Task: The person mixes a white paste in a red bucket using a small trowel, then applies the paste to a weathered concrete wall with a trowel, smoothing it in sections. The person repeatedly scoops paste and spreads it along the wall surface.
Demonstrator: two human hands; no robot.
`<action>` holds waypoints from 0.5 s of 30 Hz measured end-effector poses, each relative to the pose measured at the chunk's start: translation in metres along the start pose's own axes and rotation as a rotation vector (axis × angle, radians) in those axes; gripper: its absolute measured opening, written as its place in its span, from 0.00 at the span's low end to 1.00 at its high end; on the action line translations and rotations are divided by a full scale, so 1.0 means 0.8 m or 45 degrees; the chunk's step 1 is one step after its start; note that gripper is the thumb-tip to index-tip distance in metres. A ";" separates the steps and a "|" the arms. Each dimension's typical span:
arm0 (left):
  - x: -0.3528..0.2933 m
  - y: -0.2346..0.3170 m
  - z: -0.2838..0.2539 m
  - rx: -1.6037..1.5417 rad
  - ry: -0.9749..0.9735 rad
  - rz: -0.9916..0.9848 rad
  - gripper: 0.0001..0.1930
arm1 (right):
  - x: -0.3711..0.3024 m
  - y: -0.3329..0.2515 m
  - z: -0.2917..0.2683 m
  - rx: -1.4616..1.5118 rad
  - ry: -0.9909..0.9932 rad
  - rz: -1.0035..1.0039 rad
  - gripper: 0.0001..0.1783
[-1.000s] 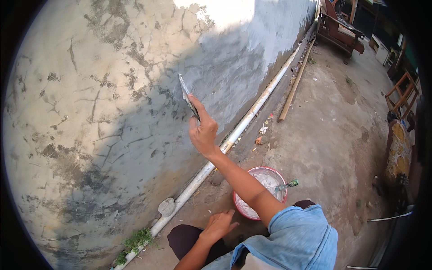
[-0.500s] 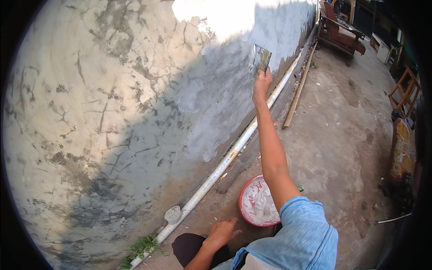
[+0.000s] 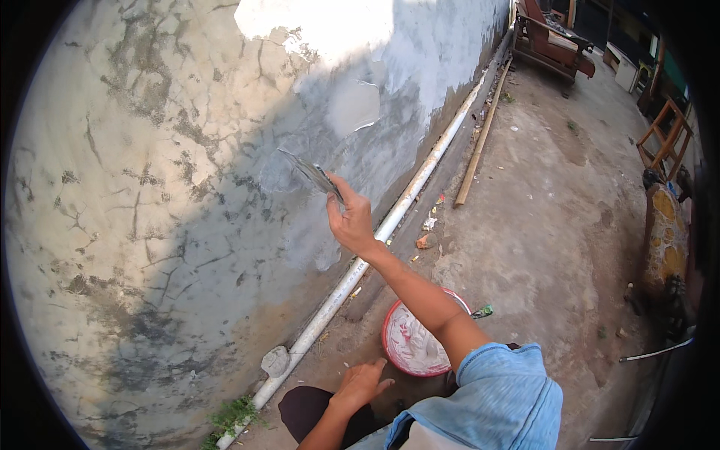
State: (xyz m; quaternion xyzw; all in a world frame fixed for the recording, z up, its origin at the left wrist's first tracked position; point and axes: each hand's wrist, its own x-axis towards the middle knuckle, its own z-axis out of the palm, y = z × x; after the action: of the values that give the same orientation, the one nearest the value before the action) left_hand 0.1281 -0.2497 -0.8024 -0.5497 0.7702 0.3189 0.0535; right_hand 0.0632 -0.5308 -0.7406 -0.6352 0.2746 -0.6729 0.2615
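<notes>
My right hand [image 3: 352, 221] grips a wide putty knife [image 3: 311, 174], its blade tilted against the cracked wall [image 3: 150, 247]. Grey-white putty coats part of the wall around it, with a thicker smooth patch [image 3: 354, 106] just beyond the blade. Below my right forearm stands a red-rimmed bucket [image 3: 385, 339] of pale paste [image 3: 411, 343], partly covered by that arm. My left hand [image 3: 360, 386] rests over my dark-clothed knee, near the bucket, fingers apart and holding nothing.
Along the wall's foot runs a white pipe [image 3: 420, 191]. A wooden strip [image 3: 482, 142] lies beside it on the concrete ground. Farther off are a brown armchair [image 3: 551, 41] and a wooden frame [image 3: 664, 135]. Weeds [image 3: 234, 415] grow at the pipe's near end.
My right hand has swung the putty knife left and nearer along the wall. A thick putty patch now shows near its earlier place. My left hand is nearly unmoved; the view has shifted slightly.
</notes>
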 end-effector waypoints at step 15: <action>-0.006 -0.003 -0.001 -0.048 -0.146 -0.125 0.27 | 0.126 0.149 -0.089 0.091 0.470 0.379 0.28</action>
State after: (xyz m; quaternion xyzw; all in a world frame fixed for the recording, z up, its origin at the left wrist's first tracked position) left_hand 0.1321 -0.2464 -0.8007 -0.5687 0.7318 0.3612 0.1028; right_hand -0.0132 -0.6842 -0.7556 -0.4441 0.3844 -0.7409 0.3256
